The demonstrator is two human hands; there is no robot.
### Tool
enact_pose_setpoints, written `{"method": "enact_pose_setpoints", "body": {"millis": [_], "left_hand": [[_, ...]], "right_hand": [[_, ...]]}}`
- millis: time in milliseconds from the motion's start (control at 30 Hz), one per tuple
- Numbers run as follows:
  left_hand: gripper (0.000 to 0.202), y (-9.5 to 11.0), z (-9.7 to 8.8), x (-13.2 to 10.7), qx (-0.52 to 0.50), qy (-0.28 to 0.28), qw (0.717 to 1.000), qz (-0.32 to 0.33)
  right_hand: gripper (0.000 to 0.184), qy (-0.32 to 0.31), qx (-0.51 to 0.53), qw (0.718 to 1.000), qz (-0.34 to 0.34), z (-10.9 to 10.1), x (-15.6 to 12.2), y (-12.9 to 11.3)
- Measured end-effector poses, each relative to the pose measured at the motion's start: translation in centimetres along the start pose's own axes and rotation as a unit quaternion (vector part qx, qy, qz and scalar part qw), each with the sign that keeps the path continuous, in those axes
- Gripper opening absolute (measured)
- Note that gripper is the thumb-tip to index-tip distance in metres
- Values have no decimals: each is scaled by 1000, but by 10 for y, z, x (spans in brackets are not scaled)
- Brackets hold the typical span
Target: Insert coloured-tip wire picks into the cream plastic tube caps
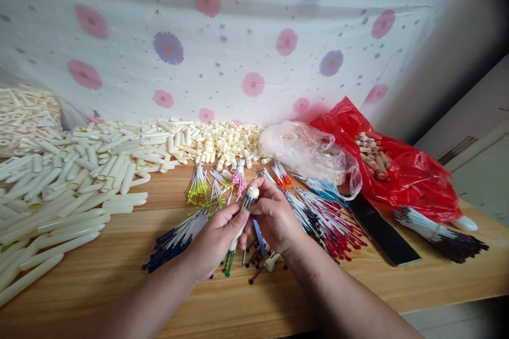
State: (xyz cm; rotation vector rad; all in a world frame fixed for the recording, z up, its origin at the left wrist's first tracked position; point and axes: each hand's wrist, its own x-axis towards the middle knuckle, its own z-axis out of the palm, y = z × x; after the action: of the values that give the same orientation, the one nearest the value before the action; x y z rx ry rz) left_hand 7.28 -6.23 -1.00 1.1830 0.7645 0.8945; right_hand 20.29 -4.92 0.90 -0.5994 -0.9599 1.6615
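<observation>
Between both hands is a cream multicolour pen, tilted, with its slotted top uppermost and coloured slides showing in the slots. My left hand is closed around the barrel, thumb along its side. On the other side, my right hand has its fingers bent and pinched against the pen just below the top; its fingertips are partly hidden. Under the hands lie green-tipped refills, brown-tipped refills and a loose cream cap. Blue-tipped refills fan out left of my left hand; red-tipped refills spread right of my right hand.
Cream pen barrels heap up on the left, with slotted pen tops behind. A clear plastic bag and a red bag stand at the back right. A black strip and dark-tipped refills lie nearer.
</observation>
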Motion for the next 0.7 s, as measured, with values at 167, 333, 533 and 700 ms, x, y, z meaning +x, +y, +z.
{"method": "enact_pose_setpoints", "body": {"millis": [167,333,533,700], "left_hand": [[35,7,4,-2,-80,-1,996,-30],[31,9,3,-4,-145,-11,988,-61],[31,10,-1,-5,-130,-20,989,-65],[32,9,-14,-4,-43,-49,996,-63]], "right_hand": [[36,19,-106,985,-134,-12,-1,-6],[22,6,-241,940,-240,-22,-2,-16],[13,19,-290,923,-254,-18,1,-14],[16,21,-257,951,-170,-42,-6,-50]]}}
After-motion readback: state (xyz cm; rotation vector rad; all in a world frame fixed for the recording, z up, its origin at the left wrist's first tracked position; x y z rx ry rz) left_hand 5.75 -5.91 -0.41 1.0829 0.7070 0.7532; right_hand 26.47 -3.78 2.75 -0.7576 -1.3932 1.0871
